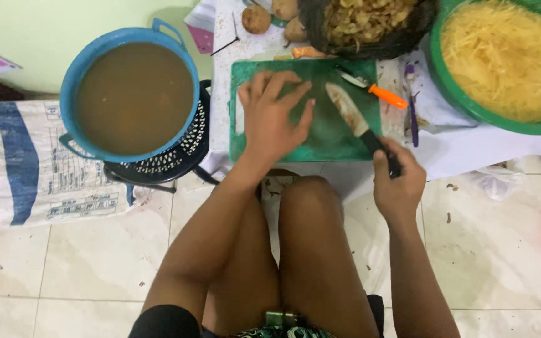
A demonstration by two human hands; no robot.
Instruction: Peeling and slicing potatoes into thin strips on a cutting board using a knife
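From the head camera, looking straight down: the left hand (273,116) lies flat, fingers spread, palm pressing the green plastic cutting board (248,147) on the white-covered tabletop (471,141). The right hand (399,181) has its grip wrapped tight around the black handle of a long kitchen knife (353,116). The blade slants up and left from that hand, long axis diagonal, its tip just beside the left hand's fingertips (308,111), resting over the board.

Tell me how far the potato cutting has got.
Done: green bowl heaped with shreds; dark bowl full of peelings. In hand: right hand holds knife, left hand flat on board. Left: potatoes above the board.
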